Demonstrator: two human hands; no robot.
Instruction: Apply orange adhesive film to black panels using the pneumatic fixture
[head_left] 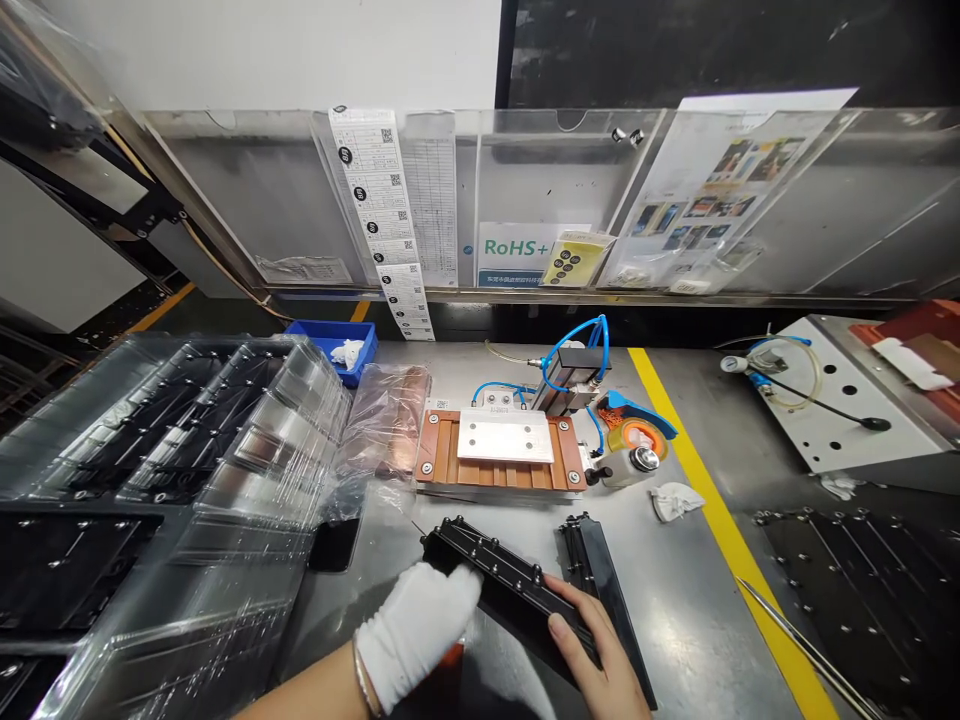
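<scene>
A long black plastic housing with small metal studs along its edge is held tilted above the metal bench. My right hand, bare, grips its right end, thumb on the near side and fingers over the top. At its left end is my left hand in a white glove, fingers curled against the near side; the fingertips are partly hidden. A second black housing lies on the bench just right of the held one. Behind both stands a brown fixture with a silver plate on top.
Clear plastic trays with black parts are stacked at left, near a blue bin. A dark phone-like slab lies beside them. Tape and crumpled white cloth sit right. Metal tweezers cross the yellow line, near more black parts.
</scene>
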